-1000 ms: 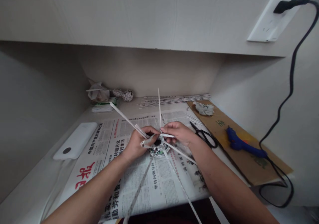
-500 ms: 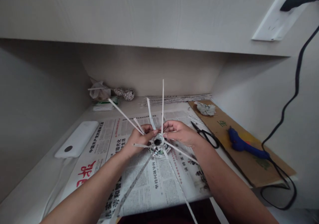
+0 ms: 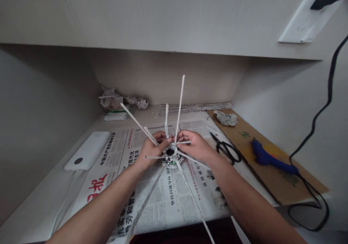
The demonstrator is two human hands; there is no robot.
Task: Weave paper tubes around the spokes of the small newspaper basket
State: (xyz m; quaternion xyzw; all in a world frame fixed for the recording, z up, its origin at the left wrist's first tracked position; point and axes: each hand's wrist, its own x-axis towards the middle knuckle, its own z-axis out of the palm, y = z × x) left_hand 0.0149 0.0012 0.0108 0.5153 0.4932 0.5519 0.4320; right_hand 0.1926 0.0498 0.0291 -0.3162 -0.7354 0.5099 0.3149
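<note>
Both, left hand (image 3: 151, 150) + right hand (image 3: 198, 147) | pinching woven paper piece (image 3: 172, 161) | newspaper (image 3: 168, 202) beneath

Your head view — forward and down
You look from the near side of the table (image 3: 43, 200) — close above, across to the back wall (image 3: 141, 77).

Forward reach is hampered by raised paper sticks (image 3: 179, 110) — headroom at the back is capped by the overhanging panel (image 3: 174, 19). Rightward, the way is obstructed by scissors (image 3: 230, 152), glue gun (image 3: 272, 159) and cord (image 3: 314, 124); leftward, flat newspaper (image 3: 117, 148) can be crossed up to the power bank (image 3: 88, 150).
</note>
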